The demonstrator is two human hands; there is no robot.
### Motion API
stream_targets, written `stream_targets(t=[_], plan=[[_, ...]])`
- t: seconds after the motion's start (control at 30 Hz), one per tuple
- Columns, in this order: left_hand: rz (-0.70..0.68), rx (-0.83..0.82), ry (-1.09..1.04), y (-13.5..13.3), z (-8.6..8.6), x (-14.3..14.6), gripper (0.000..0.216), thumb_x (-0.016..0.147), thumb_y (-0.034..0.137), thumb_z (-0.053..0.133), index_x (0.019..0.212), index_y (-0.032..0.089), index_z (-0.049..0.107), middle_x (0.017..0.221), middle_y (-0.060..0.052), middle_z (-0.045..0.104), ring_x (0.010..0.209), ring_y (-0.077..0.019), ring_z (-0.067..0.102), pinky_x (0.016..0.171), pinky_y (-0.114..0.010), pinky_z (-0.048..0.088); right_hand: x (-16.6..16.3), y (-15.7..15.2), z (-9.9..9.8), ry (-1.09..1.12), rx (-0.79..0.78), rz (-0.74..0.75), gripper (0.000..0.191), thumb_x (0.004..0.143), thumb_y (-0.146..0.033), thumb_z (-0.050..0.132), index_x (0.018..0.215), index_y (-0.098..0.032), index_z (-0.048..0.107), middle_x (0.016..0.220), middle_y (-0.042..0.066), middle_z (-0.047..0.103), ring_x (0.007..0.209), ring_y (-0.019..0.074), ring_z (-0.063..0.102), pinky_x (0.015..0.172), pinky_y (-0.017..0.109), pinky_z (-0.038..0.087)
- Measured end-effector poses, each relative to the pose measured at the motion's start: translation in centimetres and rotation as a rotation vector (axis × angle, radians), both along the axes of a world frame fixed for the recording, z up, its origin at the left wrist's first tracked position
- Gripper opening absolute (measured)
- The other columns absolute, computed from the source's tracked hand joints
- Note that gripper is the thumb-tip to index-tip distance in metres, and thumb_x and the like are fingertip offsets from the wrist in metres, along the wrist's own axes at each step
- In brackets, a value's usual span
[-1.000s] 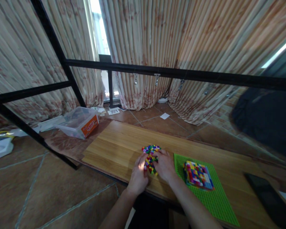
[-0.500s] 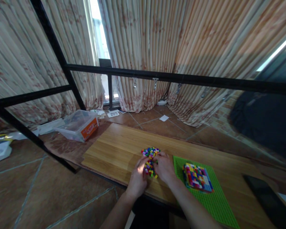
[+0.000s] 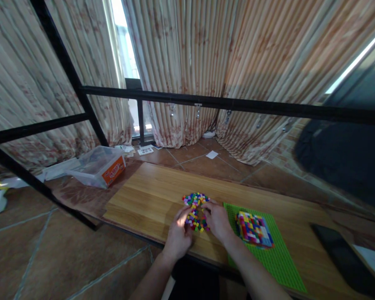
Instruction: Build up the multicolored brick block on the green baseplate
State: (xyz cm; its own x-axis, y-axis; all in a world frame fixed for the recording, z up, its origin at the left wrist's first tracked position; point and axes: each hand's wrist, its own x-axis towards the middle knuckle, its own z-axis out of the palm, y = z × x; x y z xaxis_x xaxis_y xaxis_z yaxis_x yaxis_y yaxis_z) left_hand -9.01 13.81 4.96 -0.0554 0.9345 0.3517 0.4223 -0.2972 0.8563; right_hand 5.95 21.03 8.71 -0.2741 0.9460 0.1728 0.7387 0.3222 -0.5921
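Multicoloured brick cluster [image 3: 196, 210] on wooden tabletop [image 3: 150, 196], pinched between left hand [image 3: 178, 233] and right hand [image 3: 218, 221]; green baseplate [image 3: 268, 258] with brick block [image 3: 253, 229] just right of right hand.

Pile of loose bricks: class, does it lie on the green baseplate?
No: the pile of loose bricks lies on the wooden table beside the green baseplate, between the left hand and right hand.

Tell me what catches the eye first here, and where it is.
A bright brick pile sits on the table, with the left hand and right hand flanking and touching it. Right of it, a multicoloured brick block stands on a green baseplate.
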Motion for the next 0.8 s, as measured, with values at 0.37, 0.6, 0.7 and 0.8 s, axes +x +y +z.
stream_targets(t=[0.37,0.6,0.7,0.8], plan=[[0.073,-0.139,-0.148,-1.5,4.1,1.3,0.028,0.088,0.032,0.05,0.112,0.02,0.059,0.107,-0.005,0.064,0.098,-0.0187,0.059,0.089,-0.031,0.045,-0.9,-4.3,2.1,0.868,-0.233,-0.123,0.017,0.068,-0.029,0.066,0.082,-0.02,0.071,0.082,0.004,0.072,0.078,0.0182,0.065,0.075,0.032,0.05],[-0.051,-0.189,-0.379,-1.9,5.7,2.4,0.022,0.089,0.035,0.049,0.084,0.017,0.059,0.076,0.0,0.057,0.072,-0.0127,0.051,0.067,-0.022,0.043,-1.2,-6.4,3.3,1.039,-0.353,-0.129,0.022,0.064,-0.035,0.072,0.079,-0.018,0.072,0.07,0.002,0.068,0.064,0.0133,0.06,0.062,0.026,0.048],[-0.094,-0.202,-0.428,-1.9,5.5,2.3,0.023,0.087,0.035,0.053,0.074,0.016,0.057,0.069,0.002,0.053,0.067,-0.0114,0.049,0.065,-0.021,0.041,-1.0,-6.7,3.6,1.024,-0.413,-0.07,0.022,0.066,-0.038,0.072,0.075,-0.017,0.072,0.066,0.002,0.067,0.06,0.0123,0.057,0.059,0.024,0.046],[-0.144,-0.216,-0.494,-1.9,5.4,2.2,0.024,0.086,0.036,0.054,0.072,0.016,0.057,0.067,0.001,0.054,0.065,-0.0114,0.05,0.064,-0.021,0.041,-0.9,-7.0,3.4,1.043,-0.473,-0.057,0.026,0.067,-0.041,0.071,0.073,-0.016,0.072,0.059,0.0,0.062,0.055,0.0104,0.052,0.054,0.023,0.042]])
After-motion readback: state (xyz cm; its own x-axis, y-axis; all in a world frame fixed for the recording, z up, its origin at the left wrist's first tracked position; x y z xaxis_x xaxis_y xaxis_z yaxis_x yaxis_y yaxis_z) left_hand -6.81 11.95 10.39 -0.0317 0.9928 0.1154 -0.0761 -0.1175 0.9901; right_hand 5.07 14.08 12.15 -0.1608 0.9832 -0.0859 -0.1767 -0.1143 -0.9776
